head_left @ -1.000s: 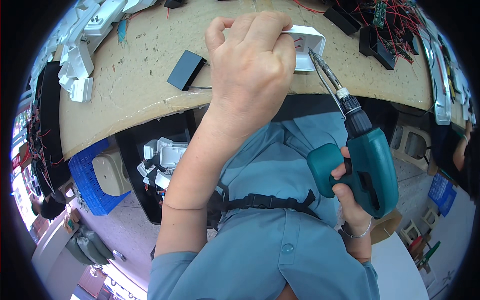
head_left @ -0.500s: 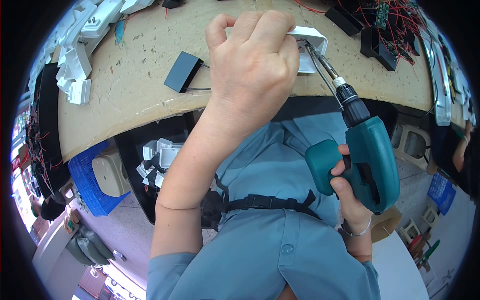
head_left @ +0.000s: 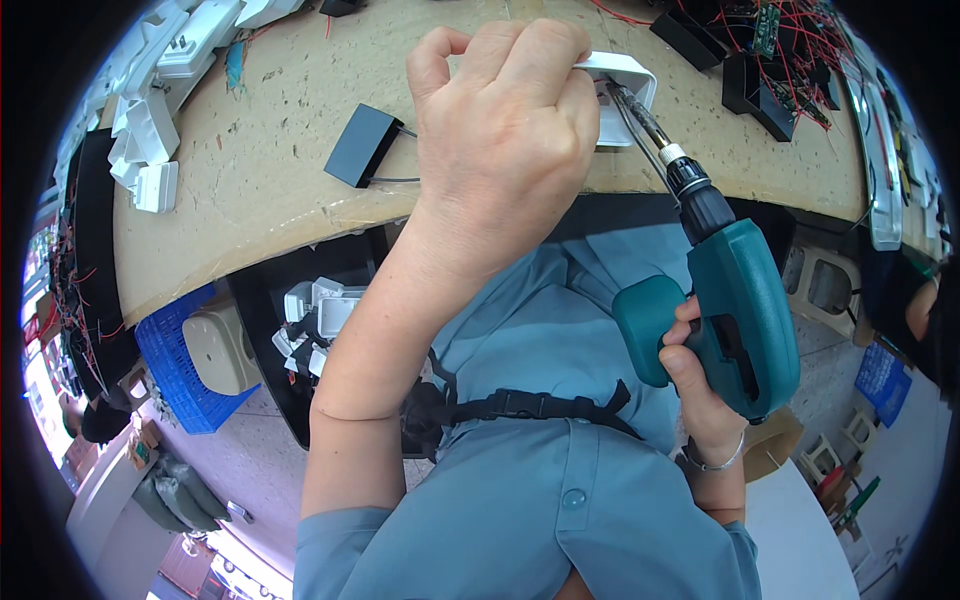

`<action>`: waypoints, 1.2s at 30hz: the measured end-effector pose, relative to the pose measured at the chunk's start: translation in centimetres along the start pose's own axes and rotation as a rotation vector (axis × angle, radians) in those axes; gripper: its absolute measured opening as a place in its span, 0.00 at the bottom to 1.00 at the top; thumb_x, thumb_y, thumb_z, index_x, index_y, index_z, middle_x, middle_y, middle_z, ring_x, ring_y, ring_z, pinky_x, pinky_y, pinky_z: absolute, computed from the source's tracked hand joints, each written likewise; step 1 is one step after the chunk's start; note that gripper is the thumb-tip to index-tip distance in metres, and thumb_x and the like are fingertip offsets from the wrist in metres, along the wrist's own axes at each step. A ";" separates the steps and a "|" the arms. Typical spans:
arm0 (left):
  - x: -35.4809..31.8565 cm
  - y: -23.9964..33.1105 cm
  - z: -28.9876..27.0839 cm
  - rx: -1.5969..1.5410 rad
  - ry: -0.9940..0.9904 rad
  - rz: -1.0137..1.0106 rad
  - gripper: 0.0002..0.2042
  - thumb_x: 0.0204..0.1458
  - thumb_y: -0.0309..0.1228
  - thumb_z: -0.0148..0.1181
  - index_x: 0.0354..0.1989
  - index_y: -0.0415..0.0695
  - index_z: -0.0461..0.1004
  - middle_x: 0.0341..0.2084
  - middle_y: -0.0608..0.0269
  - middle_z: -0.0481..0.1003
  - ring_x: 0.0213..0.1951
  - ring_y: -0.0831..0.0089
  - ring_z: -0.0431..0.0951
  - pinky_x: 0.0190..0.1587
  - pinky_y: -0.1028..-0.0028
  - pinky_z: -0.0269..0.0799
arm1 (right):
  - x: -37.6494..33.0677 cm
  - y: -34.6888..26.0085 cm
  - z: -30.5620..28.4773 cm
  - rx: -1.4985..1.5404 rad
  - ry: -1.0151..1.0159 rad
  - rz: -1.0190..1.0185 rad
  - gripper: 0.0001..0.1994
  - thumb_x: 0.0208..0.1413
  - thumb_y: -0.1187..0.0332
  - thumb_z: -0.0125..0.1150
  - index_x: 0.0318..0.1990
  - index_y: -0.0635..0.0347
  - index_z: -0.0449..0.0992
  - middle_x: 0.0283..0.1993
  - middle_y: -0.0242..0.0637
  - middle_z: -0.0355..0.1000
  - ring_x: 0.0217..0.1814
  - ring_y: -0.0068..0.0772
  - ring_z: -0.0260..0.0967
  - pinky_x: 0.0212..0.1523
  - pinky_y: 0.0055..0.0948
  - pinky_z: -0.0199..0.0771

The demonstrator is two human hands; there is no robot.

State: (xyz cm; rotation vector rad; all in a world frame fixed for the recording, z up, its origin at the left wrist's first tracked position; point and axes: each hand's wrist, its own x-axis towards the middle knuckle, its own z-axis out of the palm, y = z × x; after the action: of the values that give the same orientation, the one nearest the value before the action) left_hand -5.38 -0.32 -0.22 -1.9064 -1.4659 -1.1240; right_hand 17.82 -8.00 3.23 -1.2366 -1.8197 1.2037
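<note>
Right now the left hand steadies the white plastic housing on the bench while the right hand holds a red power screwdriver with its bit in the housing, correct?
Not quite: the power screwdriver is teal, not red, as the head view shows. The rest stands: the left hand steadies the white plastic housing on the bench, and the right hand holds the tool with its bit in the housing.

You've got a brown cardboard box (head_left: 772, 445) just under your right wrist, down on the floor side, and a blue sign-like panel (head_left: 880, 372) at the far right edge. No screens or labels showing.
</note>
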 end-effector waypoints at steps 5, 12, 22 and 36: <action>0.0 0.0 -0.1 0.006 -0.008 0.006 0.02 0.33 0.23 0.56 0.15 0.43 0.69 0.29 0.70 0.69 0.33 0.74 0.70 0.41 0.67 0.55 | -0.5 -0.2 0.3 0.012 0.060 0.044 0.24 0.43 0.72 0.71 0.47 0.68 0.67 0.34 0.35 0.72 0.31 0.22 0.71 0.32 0.20 0.71; 0.0 0.0 -0.1 0.000 -0.017 -0.001 0.02 0.32 0.24 0.56 0.16 0.43 0.69 0.29 0.69 0.69 0.32 0.73 0.70 0.41 0.66 0.55 | -0.2 -0.6 0.3 0.021 0.055 0.021 0.25 0.43 0.73 0.70 0.48 0.70 0.66 0.36 0.38 0.73 0.32 0.22 0.71 0.33 0.20 0.72; 0.2 0.2 -0.5 0.013 -0.060 -0.006 0.02 0.32 0.24 0.56 0.16 0.43 0.70 0.29 0.69 0.69 0.32 0.73 0.69 0.40 0.66 0.56 | -0.2 -0.7 0.2 -0.088 0.029 -0.036 0.24 0.43 0.71 0.70 0.48 0.68 0.68 0.35 0.36 0.73 0.31 0.23 0.71 0.33 0.21 0.71; 0.2 0.2 -0.4 0.021 -0.048 -0.003 0.02 0.32 0.24 0.56 0.16 0.43 0.70 0.29 0.68 0.69 0.33 0.72 0.70 0.40 0.66 0.56 | -0.6 -1.0 0.4 0.019 0.030 0.076 0.20 0.43 0.69 0.71 0.44 0.64 0.71 0.32 0.31 0.73 0.33 0.22 0.70 0.36 0.21 0.68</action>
State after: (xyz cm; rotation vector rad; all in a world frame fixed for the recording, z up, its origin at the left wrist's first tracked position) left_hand -5.31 -0.54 0.19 -1.9299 -1.5010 -1.0665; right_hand 17.29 -8.84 4.02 -1.3162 -1.7494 1.2340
